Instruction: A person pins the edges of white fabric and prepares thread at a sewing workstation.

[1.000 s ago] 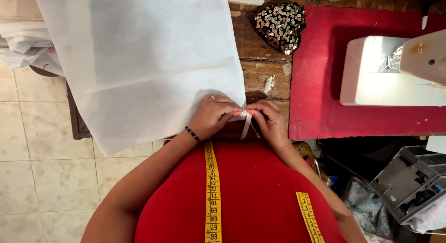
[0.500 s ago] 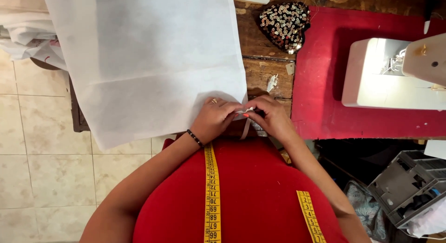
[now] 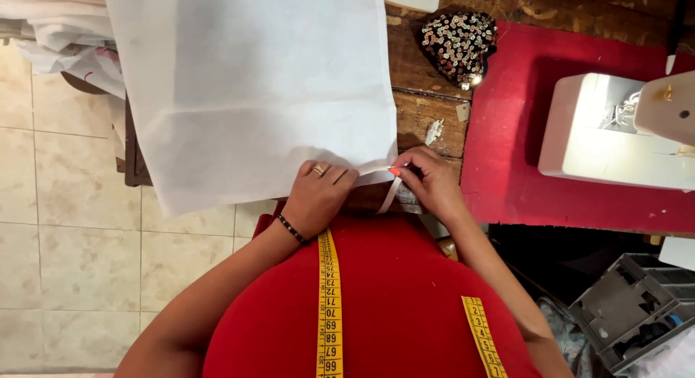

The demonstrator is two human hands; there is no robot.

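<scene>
hands (image 3: 373, 190) on white fabric (image 3: 253, 96) corner

The person wears a bright red top with no sleeves, so both arms are bare. A yellow measuring tape (image 3: 329, 306) with black numbers hangs around the neck, and its two ends run down the front. The left hand (image 3: 317, 197) has a gold ring on one finger and a dark beaded bracelet (image 3: 292, 228) at the wrist. The right hand (image 3: 433, 183) has nails painted in orange-pink colour.
</scene>
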